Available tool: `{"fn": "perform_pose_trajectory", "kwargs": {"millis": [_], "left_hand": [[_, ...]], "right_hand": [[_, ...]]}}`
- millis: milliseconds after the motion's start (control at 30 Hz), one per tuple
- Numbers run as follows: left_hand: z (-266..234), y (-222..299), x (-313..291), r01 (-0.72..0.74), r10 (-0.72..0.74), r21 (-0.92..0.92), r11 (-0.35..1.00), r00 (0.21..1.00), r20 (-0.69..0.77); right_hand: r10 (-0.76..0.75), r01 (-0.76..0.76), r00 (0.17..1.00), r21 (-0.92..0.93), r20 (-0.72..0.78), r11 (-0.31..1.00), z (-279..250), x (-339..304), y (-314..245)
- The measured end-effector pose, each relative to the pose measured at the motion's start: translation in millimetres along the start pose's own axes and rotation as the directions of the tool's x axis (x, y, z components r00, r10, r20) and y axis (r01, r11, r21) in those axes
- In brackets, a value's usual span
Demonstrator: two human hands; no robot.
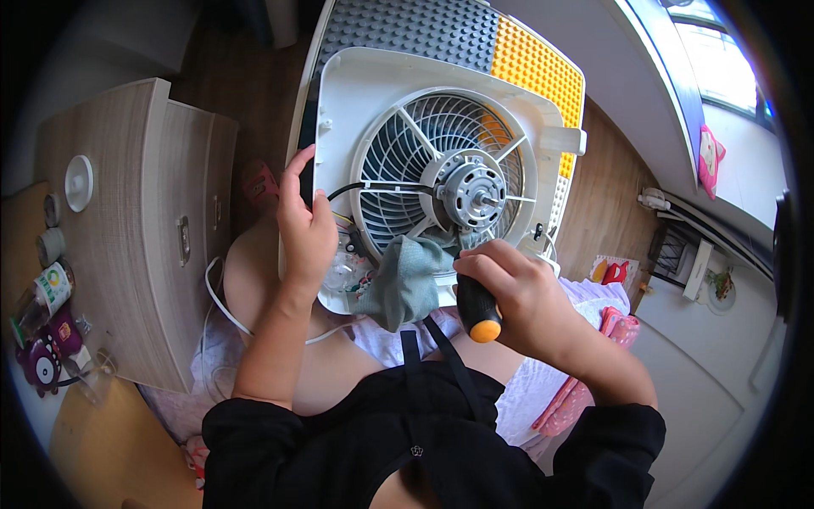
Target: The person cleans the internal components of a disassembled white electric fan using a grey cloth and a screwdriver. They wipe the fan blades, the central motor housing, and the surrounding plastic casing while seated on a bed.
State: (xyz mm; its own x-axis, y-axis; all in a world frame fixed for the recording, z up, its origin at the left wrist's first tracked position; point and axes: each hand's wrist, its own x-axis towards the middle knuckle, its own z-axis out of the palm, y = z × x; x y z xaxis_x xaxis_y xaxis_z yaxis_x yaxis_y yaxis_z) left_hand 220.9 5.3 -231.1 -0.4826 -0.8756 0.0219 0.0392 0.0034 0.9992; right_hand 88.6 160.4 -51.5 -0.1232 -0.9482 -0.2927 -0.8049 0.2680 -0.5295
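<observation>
Fan (pixel 415 136): on the table (pixel 407 34)
Left hand (pixel 307 233): fingers spread, fan's left edge
Right hand (pixel 519 288): wrapped round my screwdriver (pixel 479 307), fan's near side
Screwdriver job: loosening or tightening, can't tell
Next turn: firm, straight pressure, I reckon

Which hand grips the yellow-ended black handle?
The right hand, closed around that black handle; the left hand is at the left edge of the white fan housing.
</observation>
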Motion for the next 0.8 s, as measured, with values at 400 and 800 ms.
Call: {"fn": "perform_pose_trajectory", "kwargs": {"millis": [400, 800], "left_hand": [[-2.2, -1.9, -1.5, 0.021, -0.021, -0.016, 1.000, 1.000, 0.023], [-6.6, -11.1, 3.5, -0.014, 0.012, 0.053, 0.998, 1.000, 0.024]], "right_hand": [[0.415, -0.086, 0.686, 0.500, -0.598, 0.862, 71.2, -28.8, 11.2], [0.519, -0.171, 0.670, 0.570, -0.531, 0.804, 58.9, -33.0, -0.9]]}}
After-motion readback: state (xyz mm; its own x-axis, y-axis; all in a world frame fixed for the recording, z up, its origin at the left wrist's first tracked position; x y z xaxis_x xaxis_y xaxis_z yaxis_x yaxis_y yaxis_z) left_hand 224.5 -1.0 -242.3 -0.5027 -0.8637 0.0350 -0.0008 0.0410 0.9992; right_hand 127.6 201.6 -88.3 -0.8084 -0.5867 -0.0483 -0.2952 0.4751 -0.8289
